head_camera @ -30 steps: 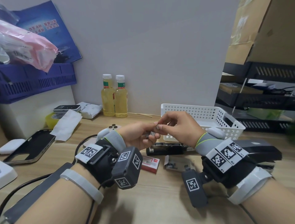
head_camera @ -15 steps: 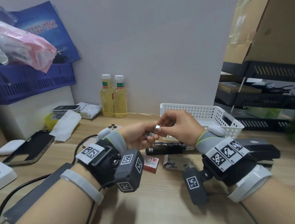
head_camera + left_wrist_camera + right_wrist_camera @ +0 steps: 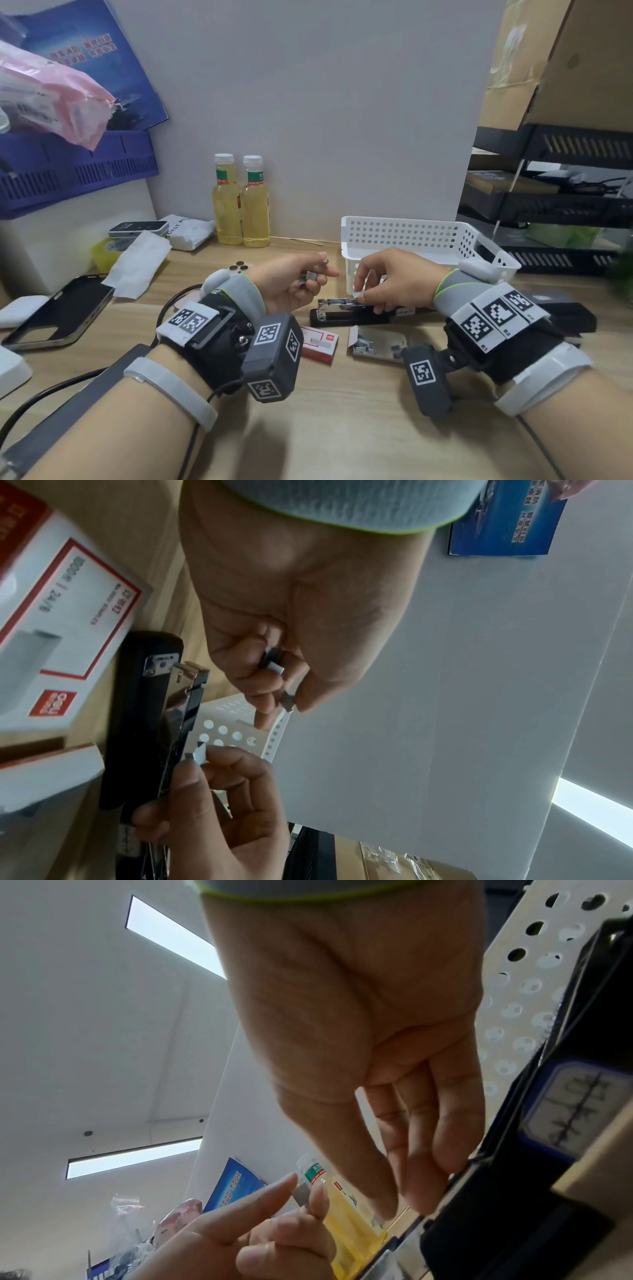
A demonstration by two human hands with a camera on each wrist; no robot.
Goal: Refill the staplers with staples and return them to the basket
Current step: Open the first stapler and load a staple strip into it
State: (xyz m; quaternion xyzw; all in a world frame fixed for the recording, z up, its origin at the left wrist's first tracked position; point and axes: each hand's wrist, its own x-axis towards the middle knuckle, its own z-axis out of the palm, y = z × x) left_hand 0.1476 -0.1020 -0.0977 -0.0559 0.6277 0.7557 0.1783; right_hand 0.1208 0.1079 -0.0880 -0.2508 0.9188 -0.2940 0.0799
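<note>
A black stapler (image 3: 346, 313) lies open on the desk in front of the white basket (image 3: 428, 236), its metal channel showing. My left hand (image 3: 320, 270) is raised left of it and pinches short strips of staples (image 3: 274, 665). My right hand (image 3: 359, 294) is lower, right over the stapler's channel, and pinches a small piece of staples (image 3: 200, 753) between thumb and forefinger. In the right wrist view my right fingertips (image 3: 421, 1191) touch the stapler (image 3: 496, 1218). A second black stapler (image 3: 565, 308) lies behind my right wrist.
A red and white staple box (image 3: 318, 344) and an opened box with loose staples (image 3: 376, 344) lie in front of the stapler. Two bottles (image 3: 241, 202) stand at the wall. A phone case (image 3: 61, 315), a tissue (image 3: 137, 263) and cables are on the left, black shelves (image 3: 555, 205) on the right.
My hands were together pinching one strip of staples. They have come apart: the right hand has dropped to the open stapler with a small piece, and the left keeps the rest.
</note>
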